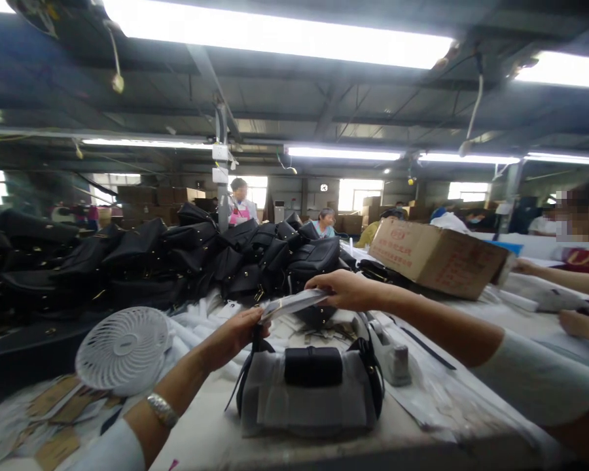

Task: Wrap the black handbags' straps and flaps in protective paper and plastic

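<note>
A black handbag (314, 366) stands upright on the table before me, its front covered by a sheet of thin whitish wrapping (267, 399) that leaves the dark flap showing. Above it arches the bag's handle (294, 303), wrapped in white material. My left hand (243, 330) is closed on the handle's left end, near the dark strap. At the right end, my right hand (346, 289) pinches the white wrapping with its fingers together. Part of the strap behind the hands is hidden.
A large heap of black handbags (142, 261) fills the back left. Nearer stand a white fan (124, 350) and brown card pieces (61, 405). A cardboard box (436, 258) lies at the back right, with plastic wrapping (436, 392) below. A co-worker's arm (564, 281) reaches in from the right.
</note>
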Tool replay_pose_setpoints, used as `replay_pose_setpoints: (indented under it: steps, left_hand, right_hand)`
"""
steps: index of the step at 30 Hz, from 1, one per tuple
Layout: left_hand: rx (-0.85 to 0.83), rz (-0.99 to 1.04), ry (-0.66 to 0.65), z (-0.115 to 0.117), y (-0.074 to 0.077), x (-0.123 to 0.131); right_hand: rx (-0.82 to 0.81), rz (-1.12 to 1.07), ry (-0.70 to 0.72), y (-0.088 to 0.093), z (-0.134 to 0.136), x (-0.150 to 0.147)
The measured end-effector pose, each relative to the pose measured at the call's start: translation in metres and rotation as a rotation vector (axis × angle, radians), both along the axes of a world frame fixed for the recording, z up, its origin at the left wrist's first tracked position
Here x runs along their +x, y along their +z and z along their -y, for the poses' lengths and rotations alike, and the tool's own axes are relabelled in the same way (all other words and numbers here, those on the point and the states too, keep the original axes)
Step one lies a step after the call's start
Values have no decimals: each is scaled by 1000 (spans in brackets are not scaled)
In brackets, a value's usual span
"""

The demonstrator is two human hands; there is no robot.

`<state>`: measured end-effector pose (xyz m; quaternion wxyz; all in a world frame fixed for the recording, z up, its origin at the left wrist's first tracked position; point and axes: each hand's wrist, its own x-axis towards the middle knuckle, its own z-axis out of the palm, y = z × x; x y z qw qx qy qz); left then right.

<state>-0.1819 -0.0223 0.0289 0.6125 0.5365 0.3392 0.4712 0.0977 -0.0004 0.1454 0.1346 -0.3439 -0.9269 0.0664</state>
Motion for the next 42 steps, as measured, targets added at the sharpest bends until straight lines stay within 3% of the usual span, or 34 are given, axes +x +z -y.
replay_pose_setpoints:
  steps: [7,16,24,33,42]
  left_hand:
    - [59,-130,-50,-2,20,6]
    - [17,-227,-11,-16,-4,-12]
    - [98,-233,-87,-16,31,-1]
    - [70,-414,-124,-13,22,-10]
    - [86,-308,-147,-10,49,-1]
  right_hand:
    - [-172,-132,17,-11,-9,16]
    - [-338,-206,-46,-39,-5,41]
    - [-183,-327,-80,-54,-7,45]
    - [-181,-394,-147,-84,-11,62]
    - [-105,-391,-116,-95,4,78]
